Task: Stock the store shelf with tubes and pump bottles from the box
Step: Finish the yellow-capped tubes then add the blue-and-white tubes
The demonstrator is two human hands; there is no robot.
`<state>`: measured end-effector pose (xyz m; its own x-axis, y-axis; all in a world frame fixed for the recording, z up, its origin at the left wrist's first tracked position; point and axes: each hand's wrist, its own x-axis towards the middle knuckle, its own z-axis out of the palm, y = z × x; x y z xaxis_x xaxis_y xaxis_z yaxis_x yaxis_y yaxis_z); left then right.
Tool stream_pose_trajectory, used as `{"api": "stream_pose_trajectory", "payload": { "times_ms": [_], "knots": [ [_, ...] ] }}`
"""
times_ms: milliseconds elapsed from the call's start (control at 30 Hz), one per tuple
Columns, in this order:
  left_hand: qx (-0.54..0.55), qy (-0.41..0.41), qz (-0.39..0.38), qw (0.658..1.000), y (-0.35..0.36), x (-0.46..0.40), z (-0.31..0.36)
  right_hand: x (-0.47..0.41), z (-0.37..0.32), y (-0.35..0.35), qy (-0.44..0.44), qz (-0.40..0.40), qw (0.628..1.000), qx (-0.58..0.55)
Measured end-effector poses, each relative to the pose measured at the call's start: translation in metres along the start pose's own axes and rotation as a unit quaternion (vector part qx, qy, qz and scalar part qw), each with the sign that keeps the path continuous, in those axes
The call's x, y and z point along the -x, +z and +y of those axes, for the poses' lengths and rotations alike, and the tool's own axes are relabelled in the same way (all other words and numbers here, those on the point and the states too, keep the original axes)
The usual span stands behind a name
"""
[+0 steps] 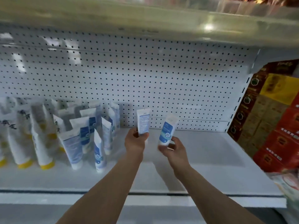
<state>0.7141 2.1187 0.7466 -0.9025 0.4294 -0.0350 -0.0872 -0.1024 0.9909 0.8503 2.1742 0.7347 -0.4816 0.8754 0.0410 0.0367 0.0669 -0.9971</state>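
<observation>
White shelf (202,159) with a pegboard back (161,78) is carrying standing tubes at its left. The left hand (135,141) is pinching a white tube (143,122) upright, small blue print facing the camera but not readable, while the right hand (174,148) is gripping a blue-labelled tube (167,131) leaning to the right, cap down, showing the character 控.

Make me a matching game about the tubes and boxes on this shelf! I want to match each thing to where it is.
Things:
1. white tube showing its small-print back
2. white tube with a blue label
3. white tubes with yellow caps
4. red and yellow cardboard boxes

Places:
A. far right of the white metal shelf
B. in the left hand
C. standing at the far left
D. in the right hand

Pairs: 1-B, 2-D, 3-C, 4-A
</observation>
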Motion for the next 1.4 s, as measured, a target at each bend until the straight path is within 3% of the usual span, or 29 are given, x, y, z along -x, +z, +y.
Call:
{"api": "stream_pose_trajectory", "payload": {
  "times_ms": [733, 1167, 1400],
  "knots": [
    [-0.048, 0.003, 0.112, 0.993, 0.029, -0.136, -0.03, -0.09, 0.031, 0.043, -0.044, 0.015, 0.995, 0.083],
    [-0.046, -0.003, 0.121, 0.992, 0.032, -0.143, -0.042, -0.093, 0.038, 0.027, -0.037, 0.023, 0.995, 0.093],
    [-0.033, 0.004, 0.121, 0.992, 0.027, -0.092, -0.039, -0.083, 0.027, 0.032, -0.017, 0.022, 0.997, 0.072]
  ]
}}
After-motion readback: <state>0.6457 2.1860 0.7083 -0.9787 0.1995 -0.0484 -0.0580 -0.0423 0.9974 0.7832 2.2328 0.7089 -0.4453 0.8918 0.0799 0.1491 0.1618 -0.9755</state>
